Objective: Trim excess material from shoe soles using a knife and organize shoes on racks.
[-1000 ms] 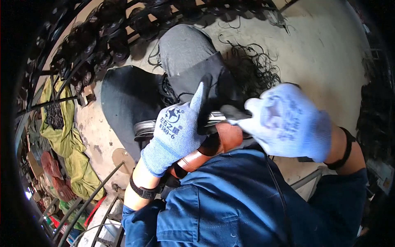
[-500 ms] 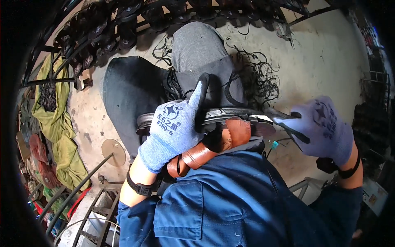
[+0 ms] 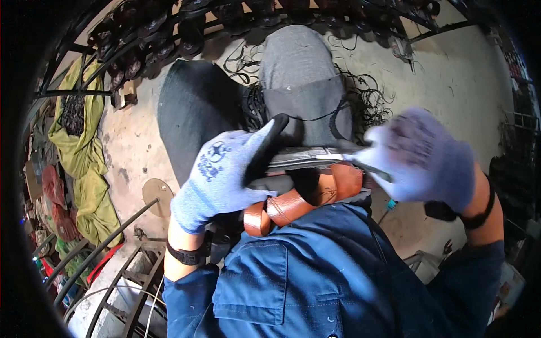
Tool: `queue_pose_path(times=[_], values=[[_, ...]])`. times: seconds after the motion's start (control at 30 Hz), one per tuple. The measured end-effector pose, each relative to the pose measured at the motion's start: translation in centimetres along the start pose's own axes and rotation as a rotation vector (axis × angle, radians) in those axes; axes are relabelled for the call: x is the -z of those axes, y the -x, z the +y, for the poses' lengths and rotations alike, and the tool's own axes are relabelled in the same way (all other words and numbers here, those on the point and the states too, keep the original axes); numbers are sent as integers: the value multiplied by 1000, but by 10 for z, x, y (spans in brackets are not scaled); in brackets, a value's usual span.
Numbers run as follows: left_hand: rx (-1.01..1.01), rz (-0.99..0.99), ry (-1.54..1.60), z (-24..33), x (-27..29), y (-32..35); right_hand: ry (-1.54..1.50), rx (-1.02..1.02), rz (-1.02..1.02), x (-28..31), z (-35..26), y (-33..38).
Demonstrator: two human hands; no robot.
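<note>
Sandal (image 3: 304, 197) lies crosswise, sole up. My left hand (image 3: 225, 169) clamps its left end; right hand (image 3: 422, 158) pinches a tool (image 3: 372, 169) at the right end.

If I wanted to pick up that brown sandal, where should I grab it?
Probably by the brown straps. They loop out free at the lower left of the sandal, just under the left hand, so fingers could hook them from below. The sole's top edge is taken: the left hand clamps it and the right hand works a thin tool there.
</note>
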State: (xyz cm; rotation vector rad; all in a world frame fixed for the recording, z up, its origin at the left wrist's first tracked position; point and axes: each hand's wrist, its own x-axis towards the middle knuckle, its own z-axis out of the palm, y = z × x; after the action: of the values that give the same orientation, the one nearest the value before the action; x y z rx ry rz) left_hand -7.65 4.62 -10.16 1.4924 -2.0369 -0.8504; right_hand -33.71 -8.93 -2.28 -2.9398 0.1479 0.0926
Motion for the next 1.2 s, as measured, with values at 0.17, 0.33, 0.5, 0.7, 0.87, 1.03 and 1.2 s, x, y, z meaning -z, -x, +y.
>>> queue_pose_path(times=[0.17,0.33,0.5,0.7,0.87,1.03,1.2], values=[[129,23,28,-33,12,44,-149,181,-33,-19,-9,-51],[262,196,-39,-43,0,65,-46,-7,-62,-18,-13,-32],[229,228,-27,-51,-6,61,-6,69,47,-48,-34,-64],[240,332,-31,-49,-4,60,-82,72,97,-58,-43,-82],[75,456,460,-38,92,31,-273,-219,195,-37,-54,-117],[-27,419,511,-70,102,-3,-252,-278,469,-73,-36,-128],[37,806,1106,-79,51,8,-297,-209,483,-79,-17,-139]])
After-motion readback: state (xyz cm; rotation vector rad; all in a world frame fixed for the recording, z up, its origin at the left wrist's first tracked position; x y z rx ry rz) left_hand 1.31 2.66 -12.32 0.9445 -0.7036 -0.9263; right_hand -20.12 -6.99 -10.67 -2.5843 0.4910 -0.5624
